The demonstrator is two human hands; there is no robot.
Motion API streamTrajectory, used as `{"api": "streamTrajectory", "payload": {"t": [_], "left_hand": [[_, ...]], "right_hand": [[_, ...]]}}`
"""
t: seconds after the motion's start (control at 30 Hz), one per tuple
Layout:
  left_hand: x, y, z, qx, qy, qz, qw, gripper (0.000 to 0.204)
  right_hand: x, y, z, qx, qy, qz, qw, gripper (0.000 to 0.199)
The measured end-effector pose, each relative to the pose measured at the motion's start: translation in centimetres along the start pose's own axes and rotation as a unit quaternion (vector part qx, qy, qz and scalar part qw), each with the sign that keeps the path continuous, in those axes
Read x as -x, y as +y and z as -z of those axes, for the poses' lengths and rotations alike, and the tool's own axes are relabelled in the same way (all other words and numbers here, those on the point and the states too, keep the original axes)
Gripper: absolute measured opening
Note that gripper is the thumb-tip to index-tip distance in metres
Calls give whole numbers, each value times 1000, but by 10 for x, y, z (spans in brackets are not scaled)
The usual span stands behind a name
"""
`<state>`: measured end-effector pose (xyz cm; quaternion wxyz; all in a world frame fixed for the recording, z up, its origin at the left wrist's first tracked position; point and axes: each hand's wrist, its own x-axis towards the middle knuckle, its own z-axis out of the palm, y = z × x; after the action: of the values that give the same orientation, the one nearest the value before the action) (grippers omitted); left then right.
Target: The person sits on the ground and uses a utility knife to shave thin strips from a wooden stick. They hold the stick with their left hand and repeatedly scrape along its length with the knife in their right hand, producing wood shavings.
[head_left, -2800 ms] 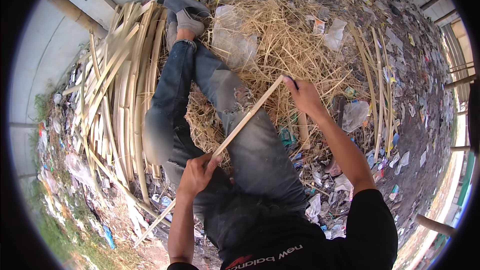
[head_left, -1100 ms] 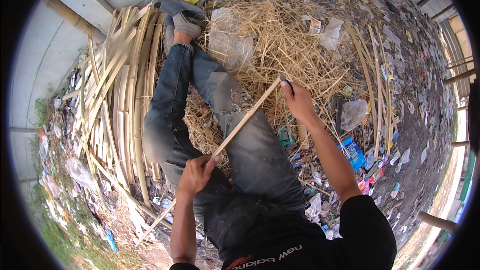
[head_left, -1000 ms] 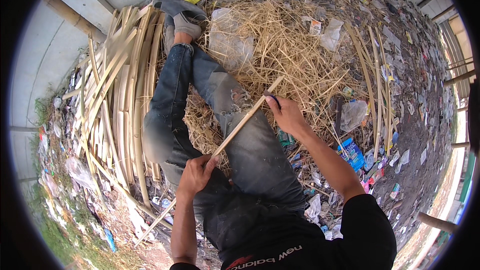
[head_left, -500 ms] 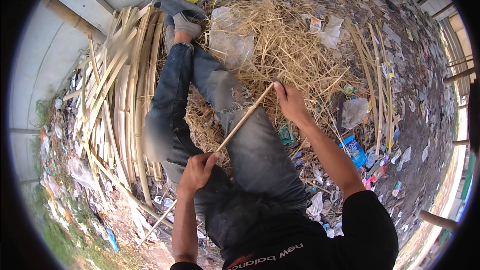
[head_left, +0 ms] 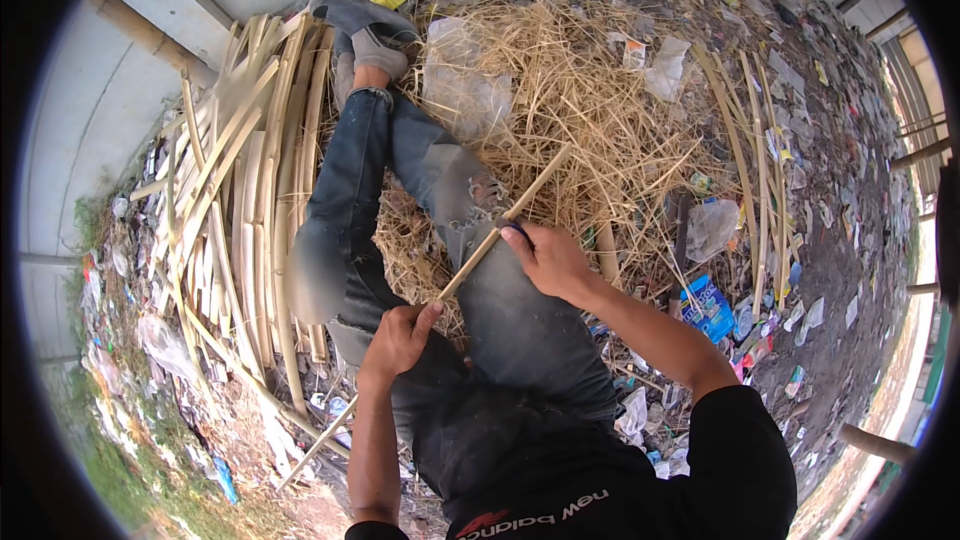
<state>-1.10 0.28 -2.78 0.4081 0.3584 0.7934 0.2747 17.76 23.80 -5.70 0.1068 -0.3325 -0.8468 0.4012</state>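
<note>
A long, thin bamboo strip (head_left: 540, 182) runs aslant across my lap, from beside my left forearm up over my thigh (head_left: 520, 305) toward the straw. My left hand (head_left: 396, 342) is closed around its lower part, thumb lying along the top. Farther up the strip, my right hand (head_left: 553, 258) is closed on a small dark tool (head_left: 516, 227), which presses against the strip. Fingers cover most of the tool, so its kind cannot be made out. The strip's far end sticks out past my right hand, over the straw.
Split bamboo strips (head_left: 262, 210) lie piled to my left. Straw and shavings (head_left: 580, 90) spread ahead, with a few more strips (head_left: 757, 180) at the right. Litter covers the ground, including a blue packet (head_left: 708, 308). A pale wall (head_left: 90, 140) stands at the left.
My right hand and the dark tool have moved from the strip's far end down toward my left hand, so the far end now shows. My left hand has barely moved.
</note>
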Motion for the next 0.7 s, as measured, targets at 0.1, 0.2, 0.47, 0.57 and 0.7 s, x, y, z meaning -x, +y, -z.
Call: {"api": "streamTrajectory", "payload": {"t": [0.1, 0.2, 0.47, 0.57, 0.7], "left_hand": [[2, 1, 1, -7, -1, -8, 1000, 70], [2, 8, 1, -12, -1, -1, 1000, 69], [7, 17, -4, -23, 41, -35, 998, 60], [8, 13, -15, -39, 82, -66, 994, 54], [8, 32, -11, -37, 55, -8, 998, 52]], "right_hand": [[-24, 17, 17, -16, 39, -57, 997, 49], [-51, 35, 48, -17, 82, -156, 984, 54], [-27, 14, 20, -50, 66, -45, 996, 56], [-45, 46, 37, -45, 114, -130, 984, 53], [9, 15, -14, 50, 51, 85, 994, 55]]}}
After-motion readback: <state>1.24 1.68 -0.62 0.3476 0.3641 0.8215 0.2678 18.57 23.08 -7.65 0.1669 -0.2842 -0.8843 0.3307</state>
